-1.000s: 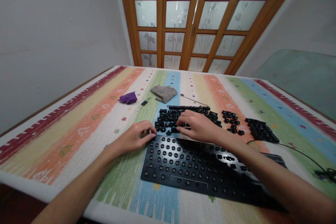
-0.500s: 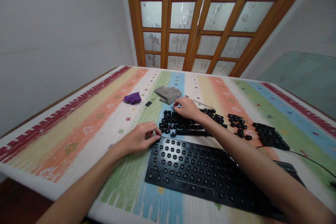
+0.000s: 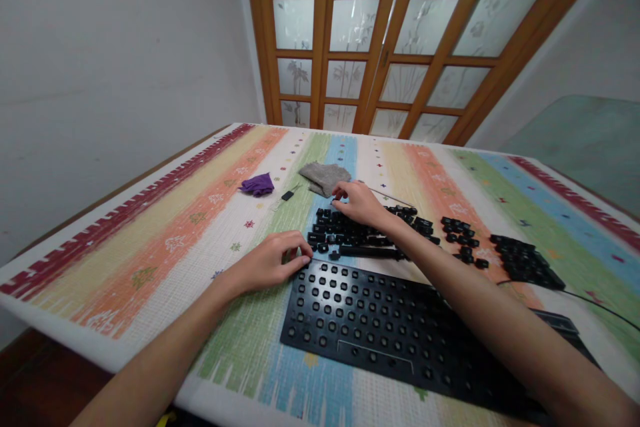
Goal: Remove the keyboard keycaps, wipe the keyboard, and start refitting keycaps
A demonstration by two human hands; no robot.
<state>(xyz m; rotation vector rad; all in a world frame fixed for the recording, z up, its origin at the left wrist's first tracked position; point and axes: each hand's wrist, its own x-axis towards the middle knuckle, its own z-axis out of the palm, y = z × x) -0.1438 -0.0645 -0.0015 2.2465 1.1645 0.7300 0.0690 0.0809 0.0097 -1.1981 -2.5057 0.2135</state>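
A black keyboard with its keycaps off lies at the table's near edge, its right part under my right forearm. My left hand is closed at its far left corner, thumb and index finger on that corner. Loose black keycaps spread behind the keyboard, with a long space bar at their near side. Over the far side of these keycaps, my right hand has thumb and index finger pinched together. Whatever is between those fingertips is too small to make out.
A grey cloth lies just beyond my right hand, a thin rod beside it. Farther left are a purple cloth and a small black wire-ended tool. More keycaps and a cable are right.
The view has shifted slightly, moving everything a little to the right in the picture. My right hand has edged back toward the grey cloth. My left hand stays at the keyboard's corner.
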